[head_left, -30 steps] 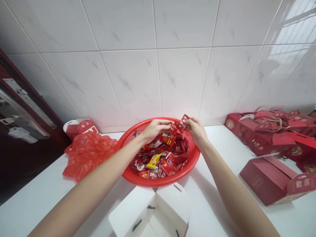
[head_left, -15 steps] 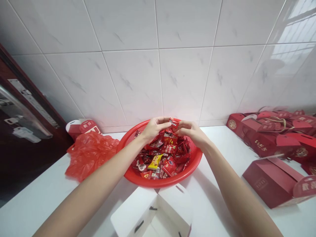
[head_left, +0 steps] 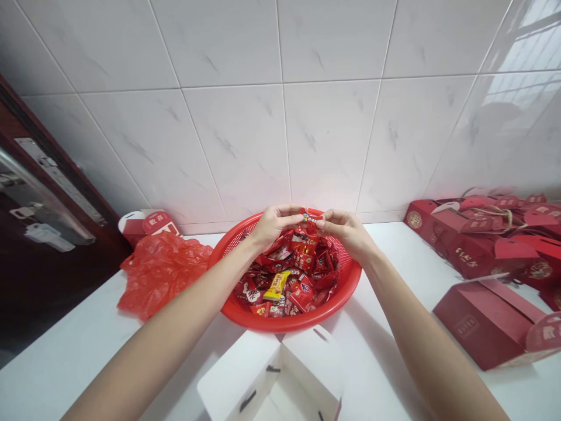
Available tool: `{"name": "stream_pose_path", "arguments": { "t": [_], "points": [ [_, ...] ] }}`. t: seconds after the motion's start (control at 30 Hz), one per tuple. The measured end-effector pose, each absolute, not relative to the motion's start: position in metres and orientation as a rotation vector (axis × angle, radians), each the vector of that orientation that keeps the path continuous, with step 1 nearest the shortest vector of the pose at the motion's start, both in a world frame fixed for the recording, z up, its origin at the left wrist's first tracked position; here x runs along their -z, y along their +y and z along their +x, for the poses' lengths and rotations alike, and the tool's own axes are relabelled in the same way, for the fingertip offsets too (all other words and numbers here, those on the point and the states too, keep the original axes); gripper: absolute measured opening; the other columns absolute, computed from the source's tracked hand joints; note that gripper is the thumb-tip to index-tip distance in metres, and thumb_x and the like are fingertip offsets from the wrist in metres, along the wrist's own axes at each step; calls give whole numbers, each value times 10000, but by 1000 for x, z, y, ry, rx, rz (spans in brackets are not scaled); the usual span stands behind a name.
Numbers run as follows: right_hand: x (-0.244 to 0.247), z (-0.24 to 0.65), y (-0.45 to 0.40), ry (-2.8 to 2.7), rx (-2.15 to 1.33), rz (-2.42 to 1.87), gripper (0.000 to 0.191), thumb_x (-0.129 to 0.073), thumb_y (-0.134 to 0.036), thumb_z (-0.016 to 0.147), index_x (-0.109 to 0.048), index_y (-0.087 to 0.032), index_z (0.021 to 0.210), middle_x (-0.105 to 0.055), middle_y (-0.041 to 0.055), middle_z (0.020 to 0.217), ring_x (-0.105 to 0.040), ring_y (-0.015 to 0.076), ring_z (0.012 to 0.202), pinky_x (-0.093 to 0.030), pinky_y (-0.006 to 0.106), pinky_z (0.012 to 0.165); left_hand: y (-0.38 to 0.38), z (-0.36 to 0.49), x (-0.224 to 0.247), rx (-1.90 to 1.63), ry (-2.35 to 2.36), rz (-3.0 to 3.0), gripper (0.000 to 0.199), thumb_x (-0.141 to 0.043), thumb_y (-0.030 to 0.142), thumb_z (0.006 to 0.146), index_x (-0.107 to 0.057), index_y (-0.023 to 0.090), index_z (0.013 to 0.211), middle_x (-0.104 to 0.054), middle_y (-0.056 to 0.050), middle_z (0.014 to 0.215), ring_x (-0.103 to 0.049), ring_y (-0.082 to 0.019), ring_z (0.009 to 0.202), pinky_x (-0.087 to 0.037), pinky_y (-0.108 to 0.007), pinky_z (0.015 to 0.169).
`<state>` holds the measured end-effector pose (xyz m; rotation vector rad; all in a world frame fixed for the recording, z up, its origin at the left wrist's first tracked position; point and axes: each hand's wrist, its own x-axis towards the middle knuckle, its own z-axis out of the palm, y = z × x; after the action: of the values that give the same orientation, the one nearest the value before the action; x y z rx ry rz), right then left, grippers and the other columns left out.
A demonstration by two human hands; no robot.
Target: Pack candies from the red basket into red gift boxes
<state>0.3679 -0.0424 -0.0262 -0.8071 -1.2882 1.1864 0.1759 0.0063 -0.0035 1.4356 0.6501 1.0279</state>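
Observation:
A small red wrapped candy (head_left: 310, 218) is pinched between both hands above the back of a red plastic basket (head_left: 350, 286). My left hand (head_left: 274, 226) grips its left end, and my right hand (head_left: 344, 229) holds the right end, fingers closed. Many red-wrapped candies fill the basket, with one yellow packet (head_left: 277, 285) lying on top near the front. In front of the basket stands an open white-lined box (head_left: 284, 392) with its flaps spread; the part of its inside that shows holds nothing.
Red plastic bag (head_left: 164, 275) left of the basket, before a small red box (head_left: 149, 227). Closed red boxes (head_left: 473, 248) are piled at the right, with another red box (head_left: 491, 321) nearer. A tiled wall (head_left: 328, 140) rises behind; a dark door (head_left: 56, 216) is at far left.
The candy has turned slightly between my fingers. My right hand has shifted a little to the right, and the view has moved slightly.

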Motion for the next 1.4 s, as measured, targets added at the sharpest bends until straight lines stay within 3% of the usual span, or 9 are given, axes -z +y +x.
{"name": "stream_pose_path", "arguments": {
  "t": [0.27, 0.5, 0.73, 0.9, 1.13, 1.4],
  "points": [
    [23, 367, -47, -1329, -1202, -803, 309, -861, -414, 665, -661, -192, 747, -696, 0, 777, -622, 152, 745, -499, 331, 800, 7, 172, 1, -993, 659, 1476, 388, -887, 282, 604, -791, 113, 940, -794, -101, 920, -725, -204, 792, -549, -372, 848],
    [24, 369, -45, -1336, -1241, -772, 280, -846, -388, 696, -670, -185, 773, -686, -8, 789, -621, 137, 741, -496, 319, 802, 2, 175, -2, -1007, 668, 1432, 308, -857, 225, 574, -787, 140, 861, -781, -52, 850, -695, -170, 750, -535, -332, 807],
    [25, 369, -44, -1312, -1212, -783, 289, -866, -389, 656, -675, -192, 747, -668, -17, 736, -610, 140, 717, -500, 337, 792, 2, 176, -2, -995, 654, 1418, 241, -795, 184, 570, -759, 151, 806, -738, -14, 768, -646, -134, 680, -497, -273, 687],
    [26, 369, -43, -1318, -1198, -783, 293, -871, -397, 644, -685, -196, 747, -663, -16, 738, -607, 145, 732, -503, 339, 795, 2, 176, -1, -982, 644, 1441, 213, -786, 228, 596, -744, 154, 792, -707, -8, 715, -620, -130, 647, -490, -271, 655],
    [27, 371, -42, -1325, -1204, -781, 290, -867, -400, 649, -691, -198, 758, -679, -11, 757, -606, 146, 740, -500, 343, 798, 4, 177, 2, -979, 641, 1432, 301, -859, 351, 627, -752, 140, 812, -732, -39, 782, -658, -153, 716, -514, -299, 731],
    [27, 371, -42, -1312, -1226, -784, 292, -868, -397, 652, -698, -195, 777, -688, -7, 773, -618, 147, 747, -499, 334, 806, 5, 175, 3, -968, 625, 1413, 331, -886, 355, 624, -756, 138, 839, -742, -35, 773, -678, -169, 716, -530, -320, 739]
  ]
}}
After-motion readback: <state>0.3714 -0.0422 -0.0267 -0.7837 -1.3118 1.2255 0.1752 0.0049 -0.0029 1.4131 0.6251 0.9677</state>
